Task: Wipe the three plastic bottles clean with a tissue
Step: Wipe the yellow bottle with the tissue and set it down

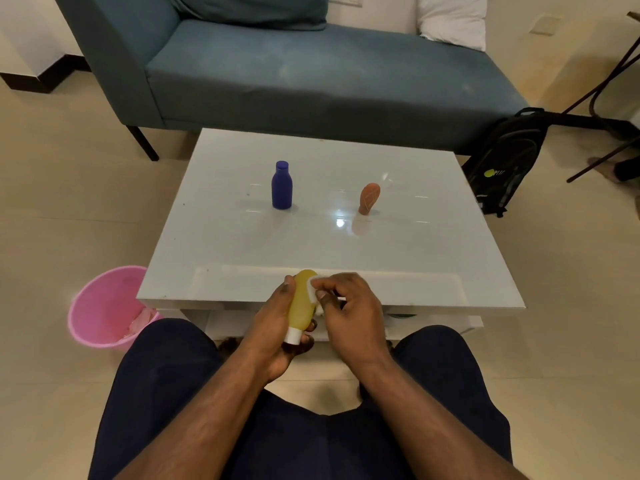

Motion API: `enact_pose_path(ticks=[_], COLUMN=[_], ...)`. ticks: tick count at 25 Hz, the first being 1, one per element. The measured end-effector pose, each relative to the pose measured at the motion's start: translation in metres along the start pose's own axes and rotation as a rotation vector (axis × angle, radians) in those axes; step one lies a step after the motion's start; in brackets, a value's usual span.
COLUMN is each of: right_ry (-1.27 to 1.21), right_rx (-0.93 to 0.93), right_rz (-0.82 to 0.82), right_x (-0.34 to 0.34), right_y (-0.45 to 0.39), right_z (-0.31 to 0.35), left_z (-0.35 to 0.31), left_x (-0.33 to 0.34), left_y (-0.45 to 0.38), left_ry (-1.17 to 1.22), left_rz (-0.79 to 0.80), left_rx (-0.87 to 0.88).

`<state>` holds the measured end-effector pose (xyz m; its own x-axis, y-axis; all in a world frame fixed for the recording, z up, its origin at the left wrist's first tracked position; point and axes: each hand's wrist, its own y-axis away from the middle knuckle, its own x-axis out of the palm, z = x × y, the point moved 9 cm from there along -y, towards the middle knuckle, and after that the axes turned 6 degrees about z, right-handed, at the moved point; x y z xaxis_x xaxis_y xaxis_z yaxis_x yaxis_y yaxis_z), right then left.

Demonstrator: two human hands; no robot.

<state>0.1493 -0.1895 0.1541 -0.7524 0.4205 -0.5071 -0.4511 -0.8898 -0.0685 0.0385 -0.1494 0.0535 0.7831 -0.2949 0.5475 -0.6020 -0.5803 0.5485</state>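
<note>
1. The tabletop [415, 258] is white and glossy, with light glinting off it.
2. A blue bottle [282, 186] stands upright on it, left of centre.
3. An orange bottle [369, 199] stands well apart to its right, cap down and leaning.
4. On the floor [52, 209] stand a pink bin [100, 306], just left of the tabletop, and a black backpack [504, 161].

Warm, dim indoor light is reflected as glare on the white table [242, 237]; beyond it, edges are bowed, perhaps slightly blurred.

Home living room: blue sofa [311, 74] with cushions, white coffee table [398, 258], tiled floor.
</note>
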Motion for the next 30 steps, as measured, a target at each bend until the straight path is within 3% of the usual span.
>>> enact_pose_path(ticks=[6,11,17,21,25,30], right_ry=[-0.055,-0.004,0.15,0.105,0.345,0.275], right_rx=[0.053,0.094,-0.082,-0.01,-0.261,-0.092], right_rz=[0.046,0.07,0.033,-0.026,0.052,0.019], right_x=[-0.019,-0.026,-0.015,-0.023,-0.009,-0.018], right_y=[-0.008,0.002,0.012,0.005,0.013,0.003], right_z=[0.008,0.01,0.036,0.024,0.05,0.031], left_z=[-0.027,-0.04,-0.034,-0.04,-0.039,-0.037], left_x=[0.015,0.018,0.02,0.024,0.023,0.024], left_y=[0.011,0.016,0.018,0.021,0.02,0.017], left_ry=[-0.294,-0.641,-0.764,-0.784,-0.813,-0.865], left_rz=[0.132,0.099,0.084,0.096,0.09,0.086], left_rx=[0.244,0.439,0.52,0.574,0.571,0.58])
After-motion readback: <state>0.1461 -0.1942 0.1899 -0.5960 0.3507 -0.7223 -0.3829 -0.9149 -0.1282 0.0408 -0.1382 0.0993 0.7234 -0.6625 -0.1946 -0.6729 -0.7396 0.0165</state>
